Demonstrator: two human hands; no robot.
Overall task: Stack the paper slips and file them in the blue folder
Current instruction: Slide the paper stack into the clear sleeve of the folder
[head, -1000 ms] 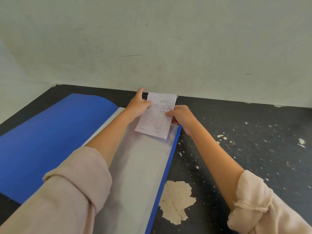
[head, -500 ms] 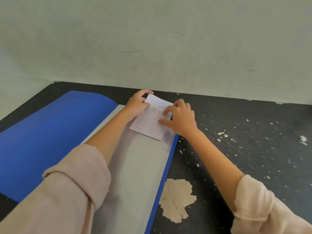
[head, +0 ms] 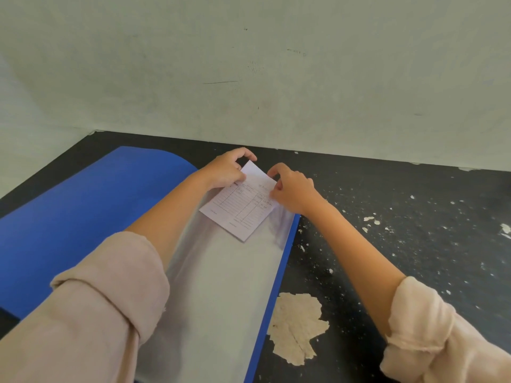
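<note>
Now flatter than a second ago, the paper slips [head: 241, 205] lie tilted on the clear sleeve [head: 221, 286] at the far end of the open blue folder [head: 63, 217], no longer held upright off the page. From left: the folder's blue cover curves up over the black table [head: 414, 244]; a rolled pink sleeve [head: 110, 294] leads to the left hand [head: 224, 170], curled over the slips' upper left corner, thumb and forefinger arched at the top edge, which it appears to pinch. At centre, the printed form faces up, its lower corner pointing toward the camera. The right hand [head: 293, 189] has shifted from pressing flat on the sheet half a second ago to a loosely closed grip at the upper right corner, fingertips touching the paper's edge. Further right, a torn scrap [head: 297, 324] of pale paper lies just beside the folder's blue edge, and white flecks dot the tabletop below the grey wall [head: 276, 64].
</note>
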